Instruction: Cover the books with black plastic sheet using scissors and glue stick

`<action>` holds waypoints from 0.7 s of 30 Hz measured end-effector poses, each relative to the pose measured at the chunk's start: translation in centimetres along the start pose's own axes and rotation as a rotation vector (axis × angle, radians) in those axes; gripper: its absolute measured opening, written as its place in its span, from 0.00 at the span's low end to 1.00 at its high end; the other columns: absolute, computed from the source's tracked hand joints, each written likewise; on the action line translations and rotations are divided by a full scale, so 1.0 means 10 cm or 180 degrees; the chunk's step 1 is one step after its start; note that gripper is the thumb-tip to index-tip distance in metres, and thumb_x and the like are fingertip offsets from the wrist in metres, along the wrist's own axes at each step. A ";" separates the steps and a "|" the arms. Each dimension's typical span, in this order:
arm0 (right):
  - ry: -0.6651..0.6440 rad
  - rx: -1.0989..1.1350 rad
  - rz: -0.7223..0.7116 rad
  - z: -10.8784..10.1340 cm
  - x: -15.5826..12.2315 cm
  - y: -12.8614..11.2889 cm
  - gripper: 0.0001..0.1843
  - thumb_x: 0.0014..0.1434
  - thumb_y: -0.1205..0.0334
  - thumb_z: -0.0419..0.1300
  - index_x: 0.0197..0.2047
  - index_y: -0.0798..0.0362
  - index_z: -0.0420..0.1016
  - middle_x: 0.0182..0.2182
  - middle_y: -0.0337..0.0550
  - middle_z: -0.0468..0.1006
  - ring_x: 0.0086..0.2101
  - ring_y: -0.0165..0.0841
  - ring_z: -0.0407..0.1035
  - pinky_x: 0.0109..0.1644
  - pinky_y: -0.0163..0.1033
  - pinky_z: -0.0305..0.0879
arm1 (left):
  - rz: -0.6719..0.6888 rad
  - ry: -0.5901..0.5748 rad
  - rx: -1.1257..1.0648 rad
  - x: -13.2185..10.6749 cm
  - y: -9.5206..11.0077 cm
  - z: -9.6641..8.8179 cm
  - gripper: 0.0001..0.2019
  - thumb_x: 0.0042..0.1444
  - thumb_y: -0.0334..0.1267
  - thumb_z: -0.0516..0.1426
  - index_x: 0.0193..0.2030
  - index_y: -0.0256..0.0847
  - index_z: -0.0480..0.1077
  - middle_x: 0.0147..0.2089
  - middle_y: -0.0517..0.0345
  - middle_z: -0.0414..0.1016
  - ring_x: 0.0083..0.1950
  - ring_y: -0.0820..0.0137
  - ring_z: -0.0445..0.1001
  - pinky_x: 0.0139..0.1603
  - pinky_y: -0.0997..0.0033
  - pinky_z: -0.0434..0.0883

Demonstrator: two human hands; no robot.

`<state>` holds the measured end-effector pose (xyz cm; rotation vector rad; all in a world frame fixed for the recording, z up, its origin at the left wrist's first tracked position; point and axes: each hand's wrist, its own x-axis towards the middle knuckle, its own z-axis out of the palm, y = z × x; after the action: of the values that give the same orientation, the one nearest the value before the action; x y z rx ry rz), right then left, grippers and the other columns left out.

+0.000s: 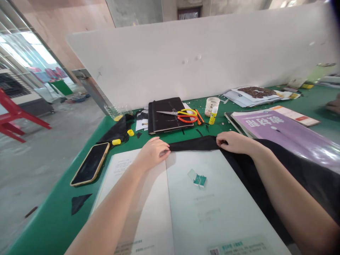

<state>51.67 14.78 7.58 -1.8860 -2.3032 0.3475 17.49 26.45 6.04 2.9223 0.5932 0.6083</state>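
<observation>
A large book (196,209) lies open before me, with black cloth (193,144) running along its far edge and on under its right side. My left hand (154,150) is closed at the top of the book near the spine, its fingertips pinching the cloth's edge. At the far right corner, my right hand (232,141) pinches the other end of the same strip. Between the two hands the strip looks folded over the book's edge. Beyond it, scissors (183,115) with yellow and red handles rest on a black-covered book (166,124).
Left of the open book lie a phone (91,164), a black scrap (79,203) and yellow caps (116,142). A glue stick (213,116) stands by a clear cup (211,105). Purple book (287,134) at right; white partition (186,63) behind. Another person's hand (333,105) is at far right.
</observation>
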 end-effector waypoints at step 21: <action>-0.0095 -0.0577 0.0789 -0.04 -0.24 -0.25 0.14 0.44 0.75 0.54 0.35 0.52 0.68 0.35 0.44 0.75 0.34 0.34 0.70 0.34 0.35 0.59 | 0.0099 -0.0822 -0.0193 0.04 0.24 0.06 0.18 0.63 0.43 0.48 0.55 0.45 0.70 0.61 0.57 0.67 0.62 0.66 0.65 0.60 0.63 0.65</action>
<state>49.93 11.97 8.68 -2.2764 -2.1874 0.2004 18.91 24.36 6.06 2.8908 0.4900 0.2395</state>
